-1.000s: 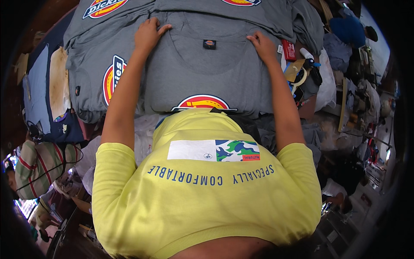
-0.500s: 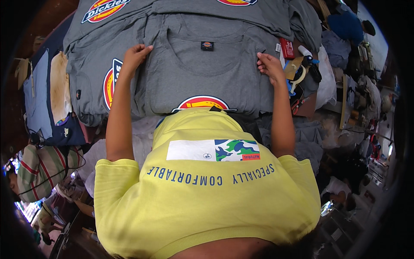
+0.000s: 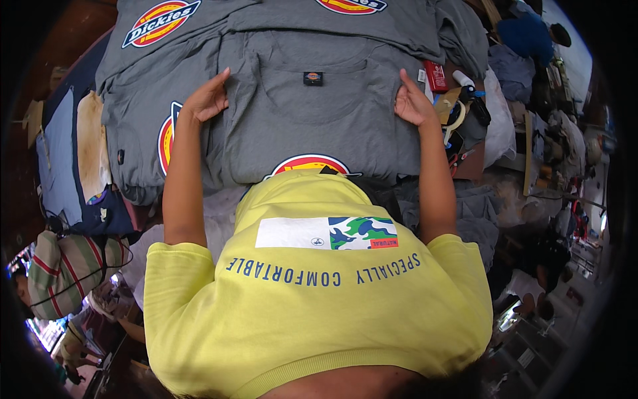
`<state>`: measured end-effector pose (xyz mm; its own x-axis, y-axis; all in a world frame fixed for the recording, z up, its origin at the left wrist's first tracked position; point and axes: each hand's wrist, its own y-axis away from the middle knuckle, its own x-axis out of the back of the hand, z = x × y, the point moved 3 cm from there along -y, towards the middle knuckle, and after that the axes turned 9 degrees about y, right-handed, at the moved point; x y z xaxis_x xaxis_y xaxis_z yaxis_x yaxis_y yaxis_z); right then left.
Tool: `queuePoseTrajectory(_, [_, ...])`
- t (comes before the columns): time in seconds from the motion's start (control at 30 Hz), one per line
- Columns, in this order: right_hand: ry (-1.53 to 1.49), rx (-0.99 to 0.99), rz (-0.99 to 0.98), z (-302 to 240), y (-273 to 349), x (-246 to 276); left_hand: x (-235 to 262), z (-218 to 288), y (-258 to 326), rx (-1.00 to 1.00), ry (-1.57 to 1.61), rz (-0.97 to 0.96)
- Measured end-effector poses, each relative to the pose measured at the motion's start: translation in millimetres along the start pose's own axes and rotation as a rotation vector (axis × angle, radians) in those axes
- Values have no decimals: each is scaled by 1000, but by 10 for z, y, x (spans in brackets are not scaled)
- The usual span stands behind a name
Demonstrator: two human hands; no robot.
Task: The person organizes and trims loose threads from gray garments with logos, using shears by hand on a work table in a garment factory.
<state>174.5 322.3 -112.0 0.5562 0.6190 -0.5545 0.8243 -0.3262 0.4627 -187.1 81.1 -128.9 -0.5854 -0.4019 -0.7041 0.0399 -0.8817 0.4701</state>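
Observation:
A grey T-shirt [image 3: 312, 126] lies folded in front of me, its neckline and small dark neck label [image 3: 313, 78] facing up. Part of its colourful printed badge [image 3: 312, 161] shows at the near edge. My left hand [image 3: 209, 98] is at the shirt's left side, fingers stretched out and thumb apart. On the opposite side my right hand [image 3: 413, 101] has its fingers extended along the shirt's edge. Neither hand appears to grip the cloth. Whether any fingertips touch it or reach under it, I cannot tell.
More grey shirts [image 3: 279, 20] with printed badges lie beyond and to the left. At right are a red box [image 3: 436, 76], a tape roll [image 3: 455, 116], and red-handled scissors [image 3: 458, 159]. A striped bundle [image 3: 70, 272] sits at far left. Other people are in the right background.
Both hands have gone from fingers bent together at the shirt's sides to fingers stretched out along its edges. The shirt stays nearly in place; the view has shifted slightly.

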Motion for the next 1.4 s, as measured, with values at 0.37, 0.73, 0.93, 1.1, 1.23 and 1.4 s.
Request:
queuePoseTrajectory(0.37, [-247,-113,-19,-137,-520,636,557,290,-498,17,536,-382])
queuePoseTrajectory(0.73, [-148,57,154,-221,-372,247,199,317,-266,-298,179,262])
queuePoseTrajectory(0.93, [61,417,262,118,197,-1070,-1364,-385,506,-408,-186,193])
queuePoseTrajectory(1.1, [513,424,118,805,464,-1729,-1632,-1143,665,-397,-862,-135])
queuePoseTrajectory(1.23, [571,497,143,963,679,-2106,-1698,-1391,774,-646,-693,-181])
queuePoseTrajectory(1.4, [693,627,74,1096,782,-2191,-1883,-1431,989,-725,-563,-338])
